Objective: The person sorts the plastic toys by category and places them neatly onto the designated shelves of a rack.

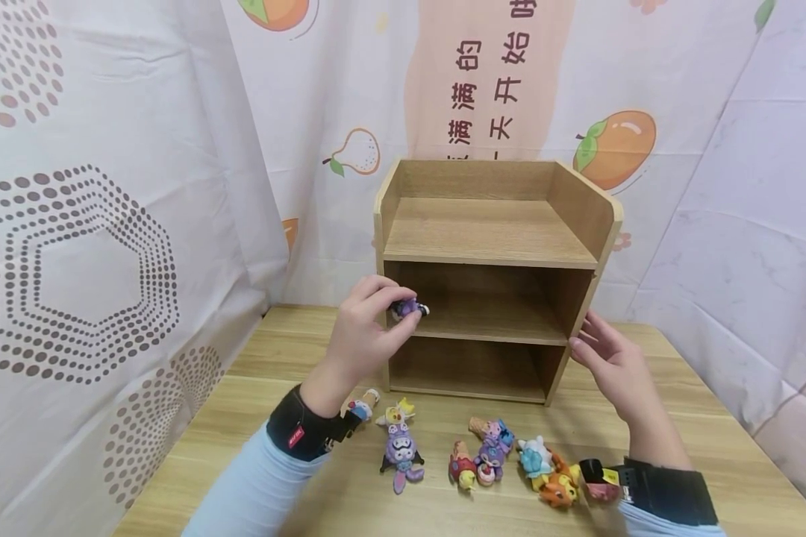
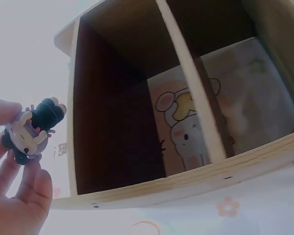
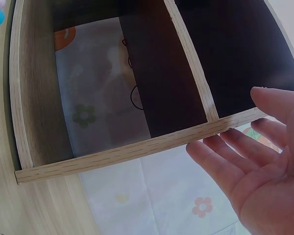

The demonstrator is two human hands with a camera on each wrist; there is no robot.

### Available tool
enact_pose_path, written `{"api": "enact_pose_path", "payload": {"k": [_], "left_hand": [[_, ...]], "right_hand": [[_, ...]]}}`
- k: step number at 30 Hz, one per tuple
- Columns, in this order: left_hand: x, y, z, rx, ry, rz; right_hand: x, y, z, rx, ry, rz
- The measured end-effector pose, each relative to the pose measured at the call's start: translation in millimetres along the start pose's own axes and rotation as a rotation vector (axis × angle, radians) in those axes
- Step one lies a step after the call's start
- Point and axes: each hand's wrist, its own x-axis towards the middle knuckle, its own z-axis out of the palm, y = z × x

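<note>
My left hand (image 1: 369, 322) pinches a small figurine (image 1: 408, 306) between thumb and fingers, at the left front of the shelf's middle compartment. The left wrist view shows the figurine (image 2: 27, 131) up close, with a pale face, a purple and dark head and a dark lower body; it is tipped on its side. A light wooden shelf unit (image 1: 490, 231) stands before me with two open-fronted compartments under a railed top. At its right side panel my right hand (image 1: 607, 364) touches the outer edge with fairly straight fingertips (image 3: 198, 149); its thumb lies near the front edge.
Several figurines lie on the wooden table (image 1: 698, 418) in front of the shelf: a purple long-eared one (image 1: 401, 447), a red one (image 1: 462, 464), another purple one (image 1: 493, 447), a white-and-blue one (image 1: 534, 456) and an orange one (image 1: 560, 486). A printed curtain (image 1: 336, 89) hangs behind.
</note>
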Motion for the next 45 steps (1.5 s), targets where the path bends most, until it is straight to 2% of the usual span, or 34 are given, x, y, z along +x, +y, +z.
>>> {"api": "enact_pose_path", "payload": {"k": [10, 24, 30, 39, 45], "left_hand": [[28.8, 6.8, -2.2, 0.041, 0.041, 0.013], [60.6, 4.0, 3.6, 0.167, 0.077, 0.043], [66.9, 2.3, 9.7, 0.235, 0.087, 0.026], [71.2, 0.9, 16.3, 0.393, 0.045, -0.047], [72.4, -3.2, 20.6, 0.475, 0.034, -0.062]], "right_hand": [[0.2, -1.0, 0.8, 0.018, -0.008, -0.012], [-0.4, -5.4, 0.6, 0.004, -0.004, -0.01], [-1.1, -6.5, 1.4, 0.031, -0.003, -0.006], [0.2, -0.6, 1.2, 0.038, -0.002, -0.007], [-0.2, -0.7, 1.4, 0.04, -0.002, -0.011]]}}
